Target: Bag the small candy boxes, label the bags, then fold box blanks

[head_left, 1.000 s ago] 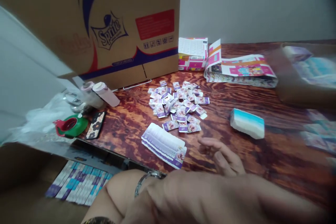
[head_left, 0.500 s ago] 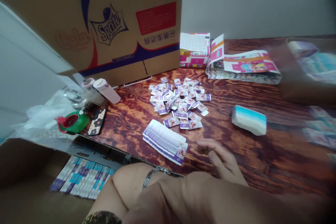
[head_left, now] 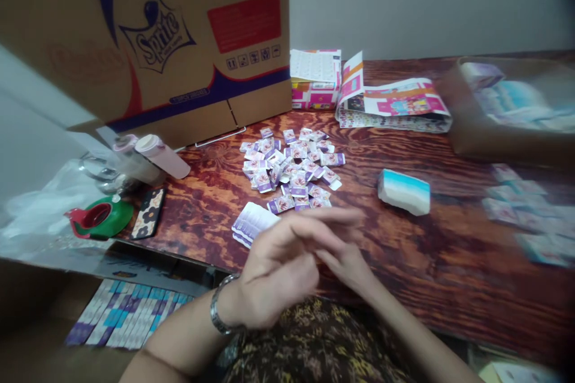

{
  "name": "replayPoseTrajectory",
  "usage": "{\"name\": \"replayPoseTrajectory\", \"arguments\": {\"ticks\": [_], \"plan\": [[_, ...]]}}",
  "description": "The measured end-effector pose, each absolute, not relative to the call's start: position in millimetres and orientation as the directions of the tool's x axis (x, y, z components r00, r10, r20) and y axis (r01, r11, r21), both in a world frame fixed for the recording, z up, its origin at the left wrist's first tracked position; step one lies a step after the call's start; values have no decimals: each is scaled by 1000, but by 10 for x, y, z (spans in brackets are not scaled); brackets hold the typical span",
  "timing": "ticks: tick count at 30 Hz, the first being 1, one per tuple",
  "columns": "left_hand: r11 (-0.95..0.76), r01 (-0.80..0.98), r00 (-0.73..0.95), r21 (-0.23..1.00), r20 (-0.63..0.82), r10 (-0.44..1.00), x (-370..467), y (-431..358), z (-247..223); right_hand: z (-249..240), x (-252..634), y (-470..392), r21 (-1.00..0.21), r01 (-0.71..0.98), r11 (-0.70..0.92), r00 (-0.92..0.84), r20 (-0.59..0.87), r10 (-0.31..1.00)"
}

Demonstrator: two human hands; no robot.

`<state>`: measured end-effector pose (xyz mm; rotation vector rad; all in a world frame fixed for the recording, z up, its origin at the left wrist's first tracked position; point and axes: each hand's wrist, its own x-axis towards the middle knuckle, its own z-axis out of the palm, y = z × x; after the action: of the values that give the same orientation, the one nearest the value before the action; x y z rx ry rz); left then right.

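My left hand, with a metal bracelet at the wrist, is raised over the near edge of the table, its fingers stretched to the right. My right hand meets it there, partly hidden behind the left fingers. I see nothing held in either hand. Just beyond my left hand lies a fanned row of flat purple-and-white cartons, partly covered by it. Behind that is a loose pile of small purple-and-white boxes. A blue-and-white block, perhaps stacked cartons, stands to the right.
A large Sprite carton stands back left. Bottles, a phone and a green-and-red tape roll lie at left. Pink printed packaging is at the back. A box and blurred small packs are at right.
My arms were crossed, the right reaching over the left toward the lower left; now they are uncrossed and my hands meet in front of me. The view has shifted to the right.
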<state>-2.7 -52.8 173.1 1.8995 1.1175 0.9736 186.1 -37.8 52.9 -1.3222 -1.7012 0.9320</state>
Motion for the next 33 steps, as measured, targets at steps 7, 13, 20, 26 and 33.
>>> {"name": "replayPoseTrajectory", "arguments": {"ticks": [7,13,20,26,33], "plan": [[-489,574,343,657,349,872,-121,-399,822,216,1728,-349,-518,776,359,-327,155,932],[-624,732,577,274,240,781,-216,-565,344,98,1704,-313,-471,781,411,-367,189,911],[-571,793,538,212,195,820,-72,-589,405,238,1816,-344,-709,645,284,-253,152,955],[-477,845,434,242,212,876,130,-574,408,542,1805,-380,-856,483,185,-212,91,973],[-415,747,349,519,224,910,99,-521,381,642,1786,-313,-829,489,269,-170,212,962]]}}
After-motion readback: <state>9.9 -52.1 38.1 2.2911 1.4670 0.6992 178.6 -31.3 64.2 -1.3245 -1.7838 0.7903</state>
